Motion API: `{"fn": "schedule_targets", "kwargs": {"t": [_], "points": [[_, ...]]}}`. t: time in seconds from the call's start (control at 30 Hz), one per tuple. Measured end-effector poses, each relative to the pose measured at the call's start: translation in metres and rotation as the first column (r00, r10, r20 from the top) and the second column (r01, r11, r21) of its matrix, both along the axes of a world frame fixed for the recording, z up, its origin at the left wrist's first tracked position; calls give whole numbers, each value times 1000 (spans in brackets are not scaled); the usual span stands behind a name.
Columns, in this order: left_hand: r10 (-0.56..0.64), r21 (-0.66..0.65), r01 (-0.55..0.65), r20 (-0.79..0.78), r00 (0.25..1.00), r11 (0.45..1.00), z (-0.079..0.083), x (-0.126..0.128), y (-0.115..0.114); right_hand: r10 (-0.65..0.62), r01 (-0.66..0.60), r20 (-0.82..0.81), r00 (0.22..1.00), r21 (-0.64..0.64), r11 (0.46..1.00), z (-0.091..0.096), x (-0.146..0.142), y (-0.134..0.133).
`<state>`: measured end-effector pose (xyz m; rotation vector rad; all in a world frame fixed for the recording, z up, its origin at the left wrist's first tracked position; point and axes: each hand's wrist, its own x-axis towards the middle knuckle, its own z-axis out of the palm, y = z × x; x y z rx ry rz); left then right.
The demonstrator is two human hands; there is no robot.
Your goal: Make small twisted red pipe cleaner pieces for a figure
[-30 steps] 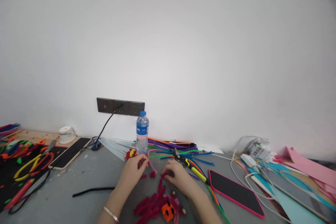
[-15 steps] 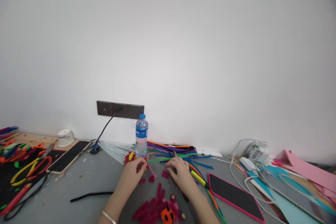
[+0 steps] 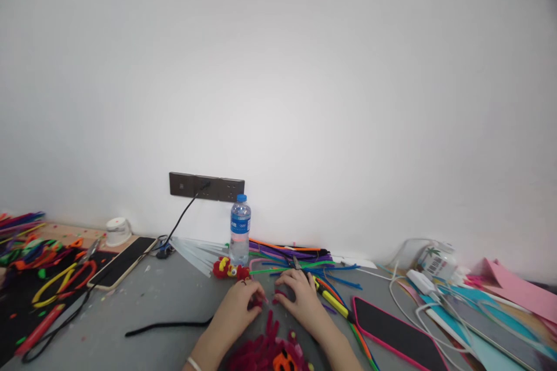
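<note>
My left hand point(image 3: 244, 306) is low over the grey table, its fingers curled around short magenta fuzzy pieces point(image 3: 256, 303). Facing it, my right hand point(image 3: 300, 301) has thumb and forefinger about another short magenta piece point(image 3: 279, 295). Below and between my wrists lies a magenta fuzzy figure point(image 3: 259, 351) with an orange and black part point(image 3: 285, 361), cut off by the bottom edge. Just beyond my left hand is a red and yellow fuzzy figure point(image 3: 230, 268) with an eye on it. Pliers point(image 3: 296, 263) lie behind my right fingertips, partly hidden.
A water bottle point(image 3: 240, 232) stands by the wall, beside bundled pipe cleaners point(image 3: 289, 252). To the right are a pink-edged phone point(image 3: 395, 333), white cables and coloured paper point(image 3: 517, 290). Leftward lie a black pipe cleaner point(image 3: 169, 324), another phone point(image 3: 124, 261) and yellow-and-red-handled scissors point(image 3: 54, 287).
My left hand has come away from the red and yellow figure, moving right and nearer to me onto the magenta pieces. Both hands are closer together. The whole view has shifted slightly.
</note>
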<state>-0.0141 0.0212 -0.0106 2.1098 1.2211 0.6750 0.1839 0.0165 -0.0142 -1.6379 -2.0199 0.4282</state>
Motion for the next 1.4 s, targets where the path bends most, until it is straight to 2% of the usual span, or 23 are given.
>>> {"fn": "schedule_targets", "kwargs": {"t": [0.23,0.47,0.7,0.8,0.93,1.0,1.07,1.13,1.23,1.33,1.4], "points": [[-34,16,33,48,998,999,-5,7,-2,-11,12,-7,1000,59,998,-9,1,2],[65,32,-71,155,986,997,-2,1,2,-23,24,-10,1000,113,993,-13,1,3],[75,64,-97,281,957,993,-1,-1,5,-46,33,62,997,196,980,-15,-1,1],[76,105,-119,346,935,987,11,-1,-1,-74,54,84,994,217,975,-17,-2,0],[95,207,-224,495,864,952,45,0,-21,-97,65,116,989,252,965,-19,-4,0],[99,278,-256,476,874,926,61,0,-30,-96,59,129,987,264,963,-19,-4,0],[73,316,-214,403,912,924,68,-5,-33,-93,52,141,986,271,961,-20,-4,1],[65,285,-139,254,965,948,64,-15,-28,-80,35,155,985,275,961,-20,-3,2],[55,145,-59,29,998,988,41,-41,-17,-61,10,172,983,282,959,-21,-3,3],[96,106,-94,-21,995,990,15,-68,-11,-48,-8,180,982,296,955,-23,-3,4],[128,81,-124,-45,991,989,3,-78,-9,-45,-13,181,983,307,952,-24,-3,5]]}}
